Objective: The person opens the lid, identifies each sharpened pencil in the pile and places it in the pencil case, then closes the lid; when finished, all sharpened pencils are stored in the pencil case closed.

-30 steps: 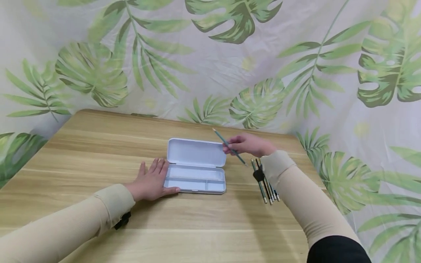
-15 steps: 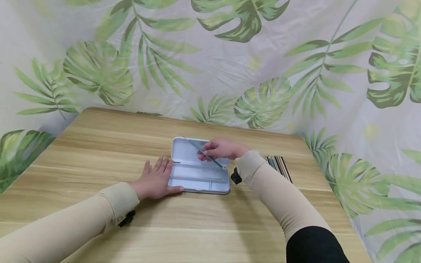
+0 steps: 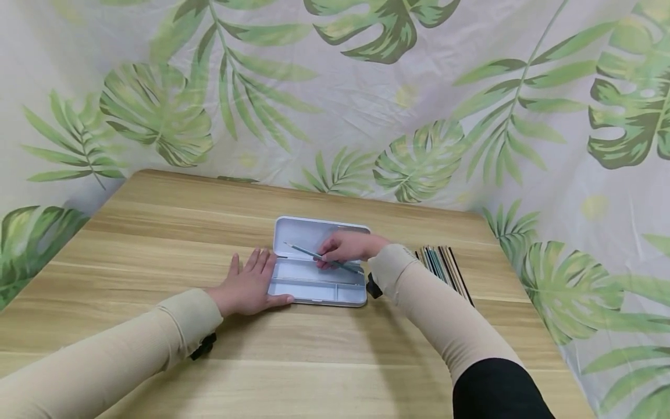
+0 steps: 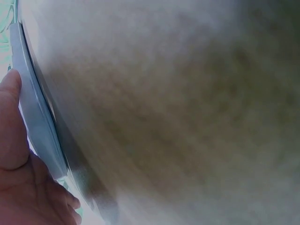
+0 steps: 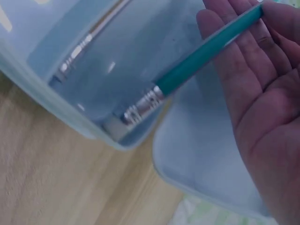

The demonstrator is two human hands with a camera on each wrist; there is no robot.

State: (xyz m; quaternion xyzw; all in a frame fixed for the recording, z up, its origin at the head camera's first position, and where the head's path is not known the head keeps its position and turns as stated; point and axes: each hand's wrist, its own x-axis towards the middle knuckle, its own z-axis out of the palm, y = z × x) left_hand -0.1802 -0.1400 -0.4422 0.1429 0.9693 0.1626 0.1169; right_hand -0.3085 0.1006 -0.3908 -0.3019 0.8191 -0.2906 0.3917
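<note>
My left hand (image 3: pixel 247 289) lies with fingers spread straight against the left end of the open pale box (image 3: pixel 309 293), thumb at its front edge. In the left wrist view, the thumb side of the hand (image 4: pixel 21 154) touches the box wall (image 4: pixel 38 122). Over the box, my right hand (image 3: pixel 349 245) pinches a teal pencil (image 3: pixel 300 250), its point toward the upper left. In the right wrist view, the pencil's eraser end (image 5: pixel 117 126) is at the corner of the tray below the fingers. Another slim shape with a metal band (image 5: pixel 79 50) shows inside; whether it is a reflection, I cannot tell.
Several pencils (image 3: pixel 445 267) lie side by side on the wooden table (image 3: pixel 293 361), right of the box and partly behind my right sleeve. The box's hinged lid (image 3: pixel 293 231) leans back behind the tray. Leaf-patterned cloth (image 3: pixel 345 110) hangs behind the table.
My right hand has carried the pencil left from beside the box to over it, then lowered it and tilted it flatter. The left hand keeps its place on the box.
</note>
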